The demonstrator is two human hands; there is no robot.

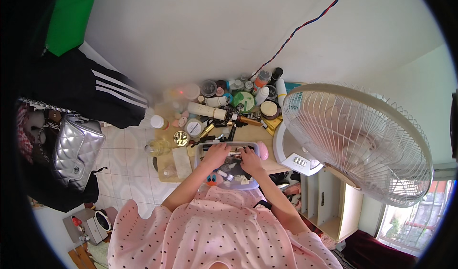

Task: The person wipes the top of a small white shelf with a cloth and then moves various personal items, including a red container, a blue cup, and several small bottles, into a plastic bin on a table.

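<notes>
A clear plastic box (247, 186) at the front of the small wooden table holds several cosmetic tubes and small containers. My left hand (215, 156) reaches over its left side, with the fingertips down among the items at the far end. On the other side, my right hand (251, 161) dips in with bent fingers, close to a slim tube (235, 153) lying between the hands. Whether either hand grips anything is too small to tell. A duck-faced item (212, 179) sits at the box's near left corner. A pink rounded object (263, 150) is by the right rim.
Behind the box stand crowded jars and bottles, including a green round tub (243, 102) and a white cylinder (206, 110). An electric fan (357, 143) looms on the right. A glass bottle (157, 148) stands at the table's left edge. A silver quilted bag (77, 149) hangs left.
</notes>
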